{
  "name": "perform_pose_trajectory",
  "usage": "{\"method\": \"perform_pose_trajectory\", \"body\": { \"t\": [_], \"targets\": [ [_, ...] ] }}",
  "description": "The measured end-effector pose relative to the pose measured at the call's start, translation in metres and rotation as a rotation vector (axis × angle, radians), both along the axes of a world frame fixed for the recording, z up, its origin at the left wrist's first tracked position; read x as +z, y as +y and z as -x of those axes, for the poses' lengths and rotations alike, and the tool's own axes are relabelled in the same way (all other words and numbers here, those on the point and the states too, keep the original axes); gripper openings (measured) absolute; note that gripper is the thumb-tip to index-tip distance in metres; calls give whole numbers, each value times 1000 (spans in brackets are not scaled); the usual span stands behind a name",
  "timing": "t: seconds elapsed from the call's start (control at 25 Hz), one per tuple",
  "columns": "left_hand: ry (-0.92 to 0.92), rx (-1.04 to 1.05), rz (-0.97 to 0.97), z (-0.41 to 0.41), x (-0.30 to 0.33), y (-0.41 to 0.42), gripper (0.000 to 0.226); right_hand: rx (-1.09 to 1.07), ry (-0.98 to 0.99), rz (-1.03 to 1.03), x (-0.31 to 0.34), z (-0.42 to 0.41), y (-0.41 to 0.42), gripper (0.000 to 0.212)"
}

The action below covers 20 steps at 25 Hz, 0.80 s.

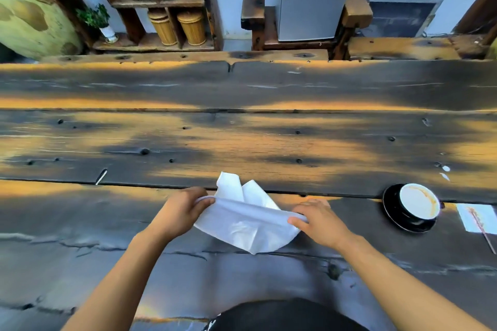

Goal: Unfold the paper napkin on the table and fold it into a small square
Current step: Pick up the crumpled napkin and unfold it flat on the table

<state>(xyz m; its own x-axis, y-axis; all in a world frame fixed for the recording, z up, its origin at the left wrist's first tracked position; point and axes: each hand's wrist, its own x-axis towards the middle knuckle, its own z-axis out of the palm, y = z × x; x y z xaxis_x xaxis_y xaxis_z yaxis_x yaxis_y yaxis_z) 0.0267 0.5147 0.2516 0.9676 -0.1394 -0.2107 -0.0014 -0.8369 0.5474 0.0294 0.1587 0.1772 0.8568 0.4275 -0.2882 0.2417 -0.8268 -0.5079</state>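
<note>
— Holding what? A white paper napkin (242, 226), half opened, on the dark plank table (242, 137); left hand (178, 212) and right hand (318, 222) pinch opposite ends.

— Nearby? A stained coffee cup (419, 201) on a black saucer (390, 209), right.

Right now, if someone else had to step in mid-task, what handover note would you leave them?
Left hand pinches the napkin's left end; right hand pinches its right end.
The napkin is partly opened and stretched between the hands, rumpled, over the near edge of the table.
A used cup on a dark saucer sits to the right, apart from the napkin.
Done: unfolding started.
Left: spread it flat, then fold it into a small square.
</note>
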Motion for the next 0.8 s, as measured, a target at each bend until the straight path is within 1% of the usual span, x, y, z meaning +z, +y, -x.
{"method": "perform_pose_trajectory", "body": {
  "t": [0.04, 0.12, 0.2, 0.24, 0.32, 0.36, 0.44, 0.48, 0.56, 0.6, 0.68, 0.72, 0.8],
  "targets": [
    [-25, 50, 42, 2, 1, 5, 32, -3, 12, -20, 1, 0, -4, 31],
    [-65, 169, 133, 5, 4, 13, 24, -46, 59, -71, 2, 2, -14, 30],
    [-37, 326, 235, 7, 5, 23, 11, -141, 72, -124, 0, 5, -27, 27],
    [-13, 394, 299, 8, 6, 28, 10, -222, 86, -177, -1, 8, -34, 30],
    [10, 466, 426, 12, 5, 32, 16, -422, 127, -342, 4, 10, -43, 39],
    [14, 491, 484, 15, 4, 30, 20, -527, 140, -434, 5, 9, -48, 39],
    [29, 541, 574, 20, -2, 24, 30, -725, 156, -588, 3, 7, -56, 31],
    [66, 564, 617, 24, -8, 20, 31, -800, 174, -652, -1, 6, -59, 27],
    [189, 611, 673, 30, -32, 17, 24, -911, 243, -733, -13, 6, -61, 26],
    [260, 649, 678, 32, -51, 17, 22, -962, 279, -728, -18, 8, -60, 25],
    [370, 742, 627, 28, -83, 17, 20, -1009, 334, -648, -25, 8, -58, 23],
    [398, 781, 587, 19, -94, 16, 21, -1004, 342, -588, -26, 3, -57, 20],
    [385, 810, 577, -16, -92, 9, 19, -988, 299, -528, -21, -23, -56, 16]
  ]
}}
